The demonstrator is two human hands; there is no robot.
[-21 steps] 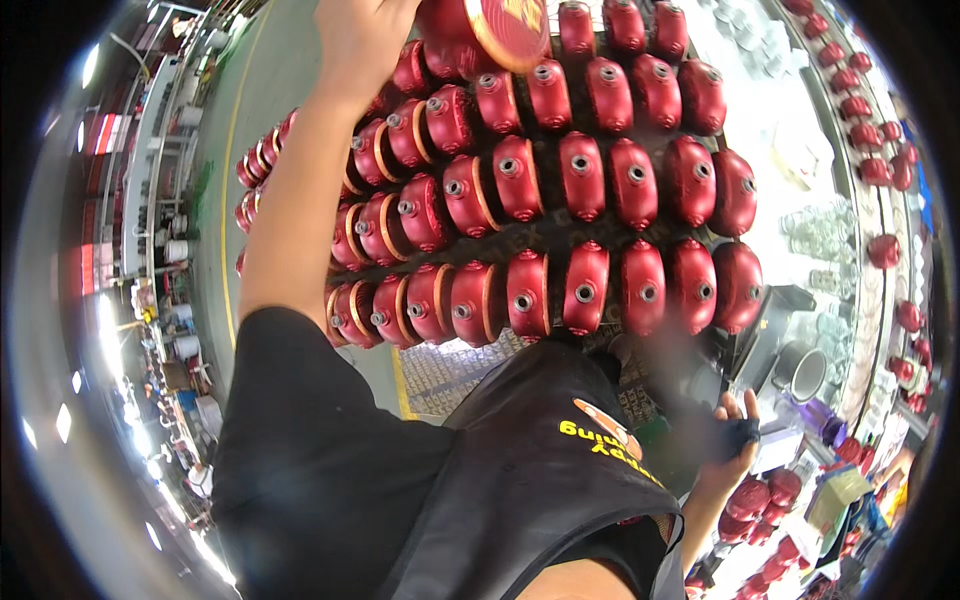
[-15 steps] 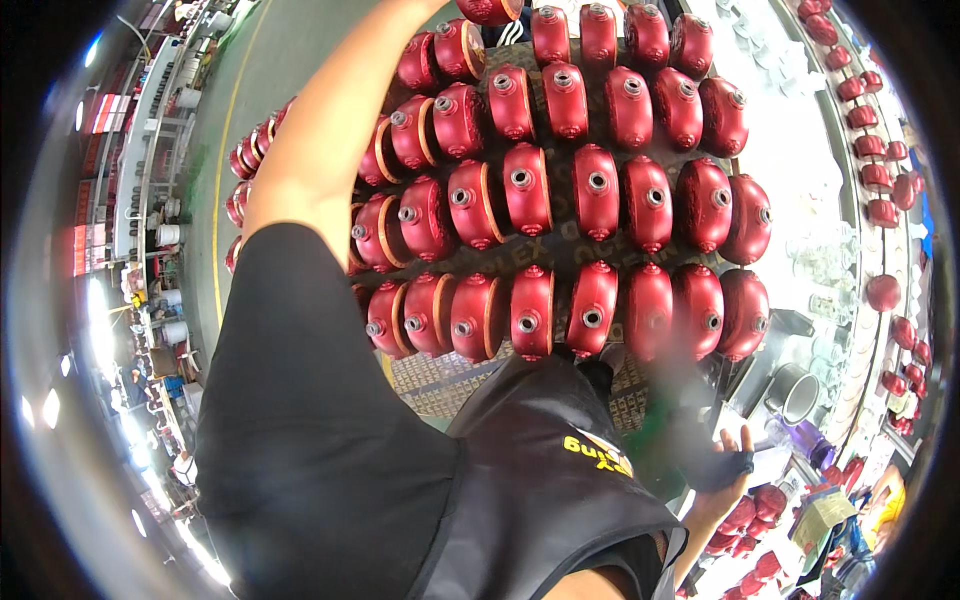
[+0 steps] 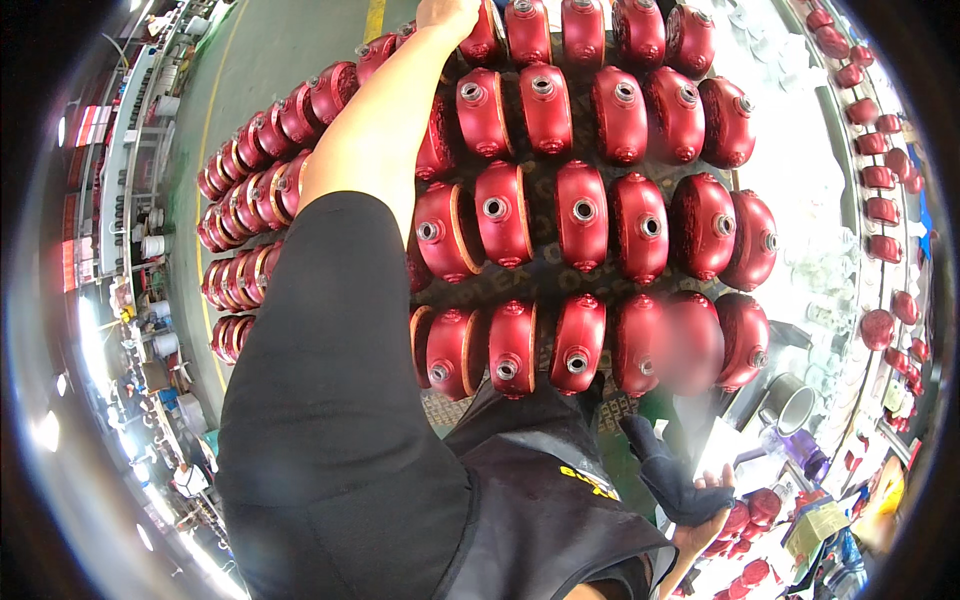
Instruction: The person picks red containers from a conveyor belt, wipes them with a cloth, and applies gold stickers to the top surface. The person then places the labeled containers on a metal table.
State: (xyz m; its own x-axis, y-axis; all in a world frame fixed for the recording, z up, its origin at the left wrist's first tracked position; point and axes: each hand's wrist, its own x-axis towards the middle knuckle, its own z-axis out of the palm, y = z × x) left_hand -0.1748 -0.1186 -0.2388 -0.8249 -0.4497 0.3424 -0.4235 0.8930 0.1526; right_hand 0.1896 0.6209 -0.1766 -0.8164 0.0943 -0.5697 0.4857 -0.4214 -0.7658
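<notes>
My left arm stretches forward to the far end of the rack, and my left hand (image 3: 448,16) is closed at the edge of a glossy red drum-shaped housing (image 3: 483,38). The top of the picture cuts off part of that grip. Similar red housings (image 3: 583,215) stand on edge in several rows, most with a round metal port facing up. Low at the right, clear of the rows, my right hand (image 3: 708,500) holds a dark cloth (image 3: 662,472) across its palm. Its fingers show above the fabric, and the cloth's loose end hangs to the left.
More red housings (image 3: 255,145) stand in rows left of my arm. At right are a metal pot (image 3: 790,402), a purple object (image 3: 803,455), a pile of red parts (image 3: 765,505) and a line of hanging red parts (image 3: 880,210). A yellow floor line (image 3: 207,120) runs along the left.
The housing at my left hand has come down into a gap in the far row. My right hand has moved slightly left and down, and the cloth is less blurred. The view has shifted.
</notes>
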